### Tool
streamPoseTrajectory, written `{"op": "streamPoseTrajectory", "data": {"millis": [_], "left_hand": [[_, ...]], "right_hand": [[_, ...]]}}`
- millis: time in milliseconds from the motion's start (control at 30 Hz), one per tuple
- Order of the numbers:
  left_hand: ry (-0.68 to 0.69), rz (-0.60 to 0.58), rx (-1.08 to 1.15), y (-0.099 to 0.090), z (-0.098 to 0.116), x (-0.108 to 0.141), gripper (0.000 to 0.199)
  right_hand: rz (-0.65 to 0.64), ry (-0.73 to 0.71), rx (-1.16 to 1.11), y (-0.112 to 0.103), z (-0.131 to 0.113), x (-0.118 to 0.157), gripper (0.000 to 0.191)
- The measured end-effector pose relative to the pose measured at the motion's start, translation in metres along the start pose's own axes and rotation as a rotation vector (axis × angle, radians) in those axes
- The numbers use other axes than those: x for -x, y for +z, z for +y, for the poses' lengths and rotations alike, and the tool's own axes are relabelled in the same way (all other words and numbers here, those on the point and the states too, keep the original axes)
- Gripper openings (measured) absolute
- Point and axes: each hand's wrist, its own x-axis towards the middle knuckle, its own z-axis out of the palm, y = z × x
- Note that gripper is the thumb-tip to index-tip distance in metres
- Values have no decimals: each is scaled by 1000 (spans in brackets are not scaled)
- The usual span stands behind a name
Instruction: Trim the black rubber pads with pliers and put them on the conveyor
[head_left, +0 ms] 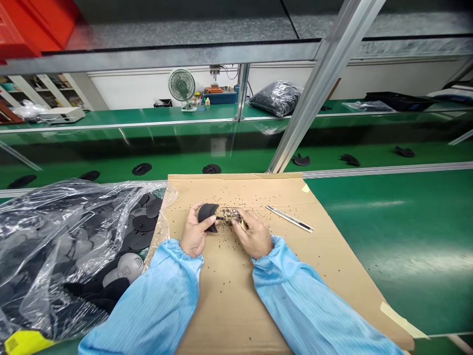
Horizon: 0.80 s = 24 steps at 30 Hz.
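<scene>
My left hand [194, 231] is closed round a curved black plastic part [207, 212], its thumb pressed on the near side. A thin dark stub sticks out of this part to the right. In my right hand [255, 232] is a pair of nippers [235, 213] with a shiny metal head and pale handles, mostly covered by the fingers. The metal head points at the stub, a small distance away; whether the jaws are apart cannot be made out. Under both hands many tiny black bits [227, 224] lie scattered over the cardboard sheet [221, 305].
A white utility knife [290, 219] lies right of my hands. At left, a clear plastic bag [33, 236] holds many black and grey round parts. Beyond the cardboard, several black parts, one [212, 169] straight ahead, lie on the green belt [173, 162]. A metal post [314, 93] slants up at right.
</scene>
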Motion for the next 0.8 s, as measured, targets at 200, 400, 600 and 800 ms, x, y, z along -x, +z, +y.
{"op": "streamPoseTrajectory", "data": {"millis": [200, 400, 600, 800], "left_hand": [[-139, -22, 125, -2, 5, -2, 44], [-239, -98, 133, -3, 6, -1, 34], [-219, -90, 116, -1, 9, 0, 42], [-315, -27, 206, -3, 10, -3, 28]], "right_hand": [[13, -18, -26, -1, 0, 0, 26], [5, -22, -43, 0, -1, 1, 27], [-44, -49, -49, -1, -4, 2, 28], [-131, -125, 5, -1, -9, 3, 30]]}}
